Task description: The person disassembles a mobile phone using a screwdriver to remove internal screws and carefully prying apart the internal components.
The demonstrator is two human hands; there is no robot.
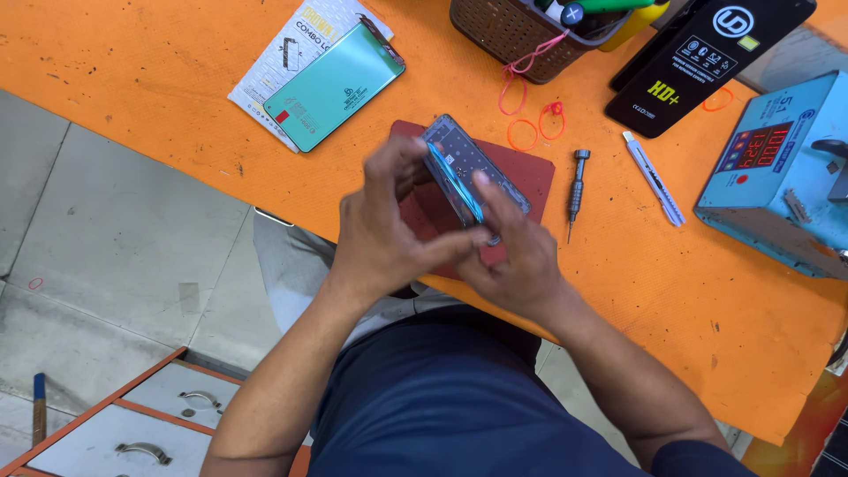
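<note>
Both hands are up over the dark red mat [530,177], and between them sits an opened phone [468,172], tilted on edge with its grey inner frame and a blue strip showing. The left hand [389,234] has fingers curled close round the phone's near end, thumb stretched across toward the other hand; the right hand [512,256] pinches the phone's lower edge, forefinger laid along its side, fingers drawn in tight on it. The phone is lifted just above the mat, not lying flat on it. Just right of the mat lies a small screwdriver [577,190], tip pointing toward the person, and beyond that a slim white utility knife [654,179]. Further right of the mat stands a blue box with a red digit display [777,168]. Left of the mat, well apart, a teal phone panel [336,86] rests on a white printed packet [283,62]. Behind the mat, orange rubber bands [523,134] lie loose near a brown basket [508,35], with a black carton [698,62] beside that. All of it sits on the orange table [132,79].
</note>
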